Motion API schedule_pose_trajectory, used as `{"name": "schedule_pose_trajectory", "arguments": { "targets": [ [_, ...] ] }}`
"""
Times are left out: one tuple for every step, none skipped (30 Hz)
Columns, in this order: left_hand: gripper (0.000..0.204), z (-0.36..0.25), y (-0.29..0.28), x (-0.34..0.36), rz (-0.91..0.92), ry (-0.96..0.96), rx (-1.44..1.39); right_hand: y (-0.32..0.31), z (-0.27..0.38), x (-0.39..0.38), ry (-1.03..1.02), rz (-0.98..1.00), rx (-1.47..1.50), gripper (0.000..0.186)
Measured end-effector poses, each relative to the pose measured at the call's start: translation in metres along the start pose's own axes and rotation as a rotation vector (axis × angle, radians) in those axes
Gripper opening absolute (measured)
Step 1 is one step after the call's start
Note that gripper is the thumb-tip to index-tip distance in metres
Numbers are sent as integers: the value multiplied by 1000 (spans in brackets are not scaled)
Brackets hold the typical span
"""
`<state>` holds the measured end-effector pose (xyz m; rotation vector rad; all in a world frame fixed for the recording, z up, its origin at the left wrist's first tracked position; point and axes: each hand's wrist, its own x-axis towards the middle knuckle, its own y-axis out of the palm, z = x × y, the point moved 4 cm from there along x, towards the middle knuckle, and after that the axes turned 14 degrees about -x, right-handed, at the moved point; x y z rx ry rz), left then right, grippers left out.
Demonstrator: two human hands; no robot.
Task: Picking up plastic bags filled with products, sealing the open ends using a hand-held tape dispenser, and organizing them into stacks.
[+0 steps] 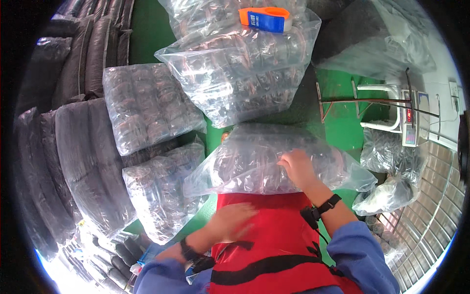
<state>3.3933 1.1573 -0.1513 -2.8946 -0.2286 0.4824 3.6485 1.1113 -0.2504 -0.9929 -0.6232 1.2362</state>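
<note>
A clear plastic bag [245, 169], packed with rows of see-through round containers, lies in front of my body. My right hand [297, 169] rests at the upper middle of this bag, its fingers curled in and pinching the film. My left hand [232, 223] hovers over my red apron [274, 230], apart from the bag. Its fingers are stretched out and slightly blurred, with nothing in them. Beyond the bag stands a bigger stack of filled clear bags [240, 73]. An orange and blue tape dispenser [267, 20] sits on top of that stack.
More filled bags [152, 105] stand at the left, beside long dark wrapped bundles [88, 157]. To the right are a scale [413, 117] with a lit display, a metal frame [360, 100] and crumpled plastic [391, 193]. The floor [338, 88] is green.
</note>
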Motion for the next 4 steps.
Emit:
{"name": "schedule_pose_trajectory", "arguments": {
  "targets": [
    [55,11,16,21,37,4,210,0,0,4,-22,34,1,20],
    [66,28,24,39,76,8,418,0,0,6,-46,49,9,20],
    [70,48,19,52,34,11,522,0,-1,9,-71,65,17,20],
    [74,70,16,67,-19,25,620,0,-3,10,-68,62,13,20]
  ]
}}
